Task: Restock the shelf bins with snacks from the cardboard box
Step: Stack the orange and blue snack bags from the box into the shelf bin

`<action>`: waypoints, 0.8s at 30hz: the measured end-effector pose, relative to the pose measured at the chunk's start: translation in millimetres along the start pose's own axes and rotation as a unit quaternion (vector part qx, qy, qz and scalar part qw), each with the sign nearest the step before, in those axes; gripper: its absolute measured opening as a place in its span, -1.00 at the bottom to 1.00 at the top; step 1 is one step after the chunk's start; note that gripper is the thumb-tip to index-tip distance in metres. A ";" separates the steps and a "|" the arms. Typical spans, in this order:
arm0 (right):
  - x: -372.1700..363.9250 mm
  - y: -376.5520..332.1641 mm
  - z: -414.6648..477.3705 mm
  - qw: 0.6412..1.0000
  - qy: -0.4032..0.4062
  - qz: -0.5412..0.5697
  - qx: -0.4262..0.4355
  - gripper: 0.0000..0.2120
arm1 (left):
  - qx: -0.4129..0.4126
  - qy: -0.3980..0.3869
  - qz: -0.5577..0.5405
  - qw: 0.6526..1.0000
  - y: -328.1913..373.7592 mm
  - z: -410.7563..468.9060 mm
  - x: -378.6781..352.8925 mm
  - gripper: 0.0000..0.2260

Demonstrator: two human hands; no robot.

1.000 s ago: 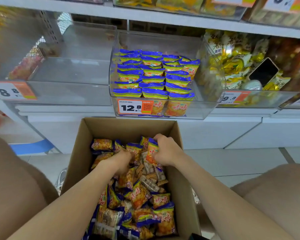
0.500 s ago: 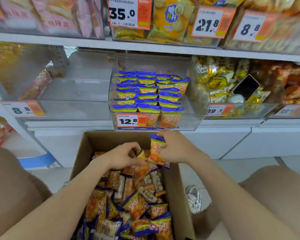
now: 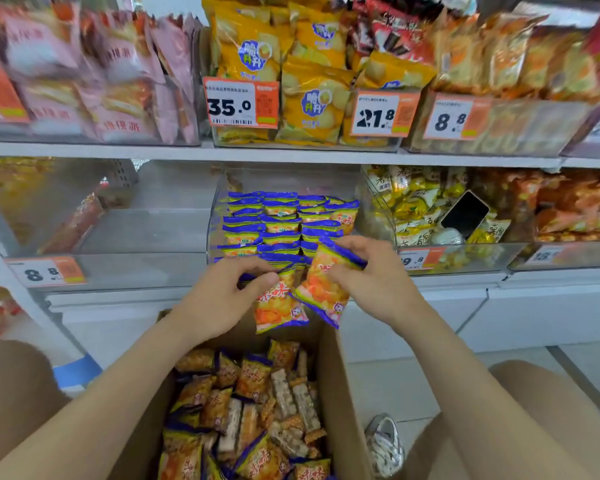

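Pinches one crinkly orange-and-blue packet (image 3: 278, 306) in the left hand (image 3: 219, 299), grips a second packet (image 3: 321, 289) in the right hand (image 3: 378, 282), just before the clear plastic bin (image 3: 215, 220), above the brown cardboard box (image 3: 340, 393).

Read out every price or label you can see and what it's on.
"35.0": chip-bin tag, upper shelf.
"21.8": next tag rightward.
"8.8": third upper tag.
"8.8": lower left tag.
"9.8": lower tag beside the right hand, left edge hidden.
Lettering on snack packets, small print, edge tags: too blurred.
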State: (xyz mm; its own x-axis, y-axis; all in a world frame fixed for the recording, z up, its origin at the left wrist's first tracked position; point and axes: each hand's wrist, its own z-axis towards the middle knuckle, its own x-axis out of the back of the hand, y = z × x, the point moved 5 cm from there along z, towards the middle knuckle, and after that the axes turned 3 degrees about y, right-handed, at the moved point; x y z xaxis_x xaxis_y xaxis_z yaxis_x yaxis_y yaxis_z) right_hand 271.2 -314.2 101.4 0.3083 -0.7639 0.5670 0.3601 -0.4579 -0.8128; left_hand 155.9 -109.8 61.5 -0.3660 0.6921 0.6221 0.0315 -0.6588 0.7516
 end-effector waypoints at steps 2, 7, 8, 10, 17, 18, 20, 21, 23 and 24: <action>22.0 -7.0 8.8 0.992 0.105 0.053 0.047 -0.72 | -0.021 0.054 0.016 0.998 15.3 9.4 11.6 -0.90; 50.1 -6.6 52.0 0.957 0.204 -0.104 0.180 -0.68 | -0.027 0.100 0.037 0.994 29.3 38.7 17.9 -0.81; 48.3 -2.5 67.1 0.948 0.193 -0.156 0.198 -0.66 | -0.027 0.102 0.041 0.994 30.3 44.4 17.2 -0.81; 42.0 9.0 98.7 0.938 0.158 -0.237 0.200 -0.64 | -0.026 0.095 0.043 0.994 30.8 55.4 13.4 -0.82; 7.7 19.4 163.9 0.874 0.045 -0.448 0.184 -0.69 | -0.014 0.094 0.065 0.993 17.3 79.0 -6.3 -0.78; 4.4 21.4 172.0 0.864 0.028 -0.474 0.167 -0.71 | -0.020 0.088 0.076 0.993 17.3 81.4 -9.2 -0.75; -1.8 26.1 183.6 0.832 0.001 -0.534 0.151 -0.70 | -0.025 0.072 0.087 0.993 16.4 85.1 -13.3 -0.72; -5.3 29.3 188.7 0.810 -0.007 -0.564 0.158 -0.67 | -0.026 0.068 0.091 0.993 15.5 86.8 -14.1 -0.71; -12.5 34.3 196.0 0.775 -0.014 -0.608 0.173 -0.59 | -0.026 0.064 0.096 0.993 12.6 88.2 -15.0 -0.72; -14.8 36.2 200.0 0.770 -0.014 -0.614 0.173 -0.58 | -0.025 0.061 0.096 0.993 11.3 89.1 -15.8 -0.72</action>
State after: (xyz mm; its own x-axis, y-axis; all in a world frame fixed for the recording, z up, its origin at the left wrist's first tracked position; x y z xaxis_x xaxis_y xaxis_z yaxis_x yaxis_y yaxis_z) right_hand 455.8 -228.5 90.4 -0.4346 0.1604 0.8862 0.6061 -0.6757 0.4196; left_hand 244.9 -102.0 79.6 -0.4683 0.5140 0.7187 0.0666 -0.7906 0.6087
